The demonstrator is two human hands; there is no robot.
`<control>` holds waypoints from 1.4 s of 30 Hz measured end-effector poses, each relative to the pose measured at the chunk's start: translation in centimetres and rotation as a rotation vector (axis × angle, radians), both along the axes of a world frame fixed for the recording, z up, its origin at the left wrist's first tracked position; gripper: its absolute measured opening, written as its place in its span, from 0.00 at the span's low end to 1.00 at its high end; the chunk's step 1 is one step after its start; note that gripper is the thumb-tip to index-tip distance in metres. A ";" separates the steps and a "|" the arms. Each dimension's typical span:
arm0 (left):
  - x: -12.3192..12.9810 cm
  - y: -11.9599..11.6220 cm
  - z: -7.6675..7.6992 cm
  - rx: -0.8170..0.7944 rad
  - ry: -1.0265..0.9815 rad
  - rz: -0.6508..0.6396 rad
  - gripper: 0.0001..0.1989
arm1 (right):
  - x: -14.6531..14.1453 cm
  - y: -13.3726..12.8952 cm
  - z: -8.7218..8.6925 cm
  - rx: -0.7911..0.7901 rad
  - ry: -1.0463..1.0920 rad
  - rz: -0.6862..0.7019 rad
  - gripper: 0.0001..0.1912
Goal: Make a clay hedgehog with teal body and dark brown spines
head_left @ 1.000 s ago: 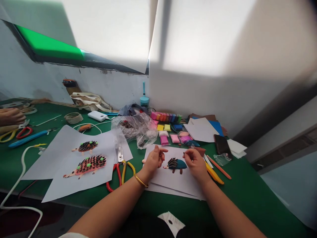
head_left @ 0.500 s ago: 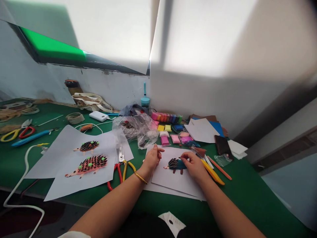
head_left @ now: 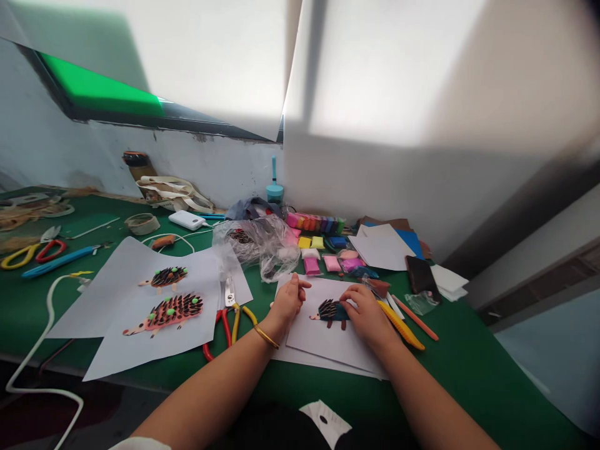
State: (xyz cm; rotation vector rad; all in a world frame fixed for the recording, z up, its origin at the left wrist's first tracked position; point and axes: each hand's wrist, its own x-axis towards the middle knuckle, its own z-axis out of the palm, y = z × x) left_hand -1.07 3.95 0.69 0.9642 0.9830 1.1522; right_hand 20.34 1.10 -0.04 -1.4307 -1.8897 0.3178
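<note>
A blue clay hedgehog (head_left: 334, 312) with dark spines on its front half and brown feet lies on a stack of white paper (head_left: 323, 354). My right hand (head_left: 368, 312) bends over its rear, thumb and fingertips pinched at its back. The small dark seed-like spine seen in them before is now mostly hidden. On the paper's left side rests my left hand (head_left: 289, 305), fingers curled and one pointing right; its palm is out of sight. To the left are two finished-looking hedgehogs, a pink one (head_left: 175, 309) and a smaller dark one (head_left: 165, 275), on white sheets.
Red-and-yellow-handled scissors (head_left: 229, 312) lie beside my left forearm. Right of the paper are a yellow tool (head_left: 401, 325) and an orange stick (head_left: 417, 319). Clay packets (head_left: 312, 265), a plastic bag (head_left: 262, 240) and a phone (head_left: 422, 277) stand behind. A white cable (head_left: 49, 312) hangs at left.
My right fingertips have lowered from just above the hedgehog onto its back, with the dark piece brought down to the blue clay. My left hand has stayed in place.
</note>
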 end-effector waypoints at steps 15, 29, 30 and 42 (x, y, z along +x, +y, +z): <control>0.0 0.1 -0.5 0.053 0.065 0.000 0.30 | -0.8 -0.2 -0.3 0.136 -0.234 0.024 0.10; 0.0 0.0 -0.5 0.056 0.075 0.002 0.29 | -1.3 -0.2 -0.3 0.176 -0.310 0.027 0.11; 0.0 0.0 -0.4 0.056 0.077 0.003 0.29 | -1.4 -0.2 -0.3 0.174 -0.312 0.027 0.11; 0.0 0.2 -0.8 0.068 0.079 -0.009 0.29 | -0.7 0.0 -0.8 0.148 -0.244 0.025 0.11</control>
